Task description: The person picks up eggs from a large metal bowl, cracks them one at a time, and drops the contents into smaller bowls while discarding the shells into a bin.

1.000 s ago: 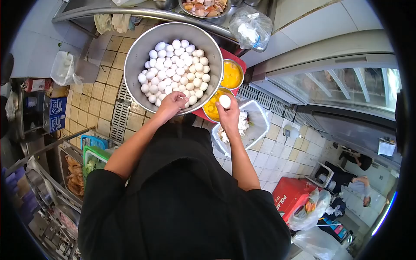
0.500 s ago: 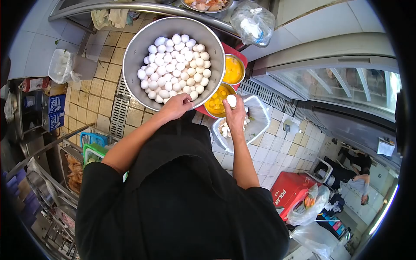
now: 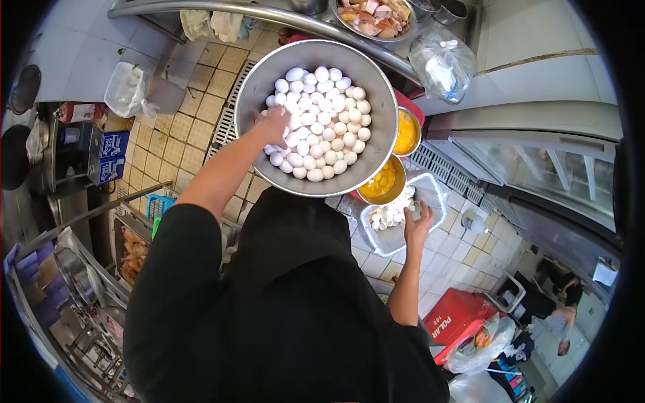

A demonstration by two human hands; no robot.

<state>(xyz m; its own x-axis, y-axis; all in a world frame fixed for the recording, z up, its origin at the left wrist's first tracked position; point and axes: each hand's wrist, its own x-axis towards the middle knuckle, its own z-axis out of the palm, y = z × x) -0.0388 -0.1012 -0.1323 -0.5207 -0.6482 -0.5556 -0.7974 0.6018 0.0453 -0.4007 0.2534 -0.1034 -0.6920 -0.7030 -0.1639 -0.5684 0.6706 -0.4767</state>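
Observation:
A large steel pot (image 3: 248, 101) holds a heap of white eggs (image 3: 326, 124). My left hand (image 3: 272, 126) reaches over the pot's left side onto the eggs, its fingers apart and slightly blurred. To the right, my right hand (image 3: 418, 218) is over a lined bin (image 3: 440, 201) with broken eggshells (image 3: 393, 211) in it. Its fingers are spread, and the pale patch between them is too small to make out. Two metal bowls with yolks stand between pot and bin: the nearer bowl (image 3: 381, 183) and the farther bowl (image 3: 407, 132).
A metal rail (image 3: 269, 10) edges the counter, which bears a bowl of meat pieces (image 3: 373, 19) and a knotted plastic bag (image 3: 442, 64). A glass-door fridge (image 3: 537, 168) stands at right. Below it are a red cooler (image 3: 457, 319) and a person (image 3: 557, 326). Racks (image 3: 94, 248) stand at left.
My left hand has moved from the pot's near rim onto the eggs at its left. My right hand has gone from beside the nearer bowl to the bin; the whole egg is no longer in it.

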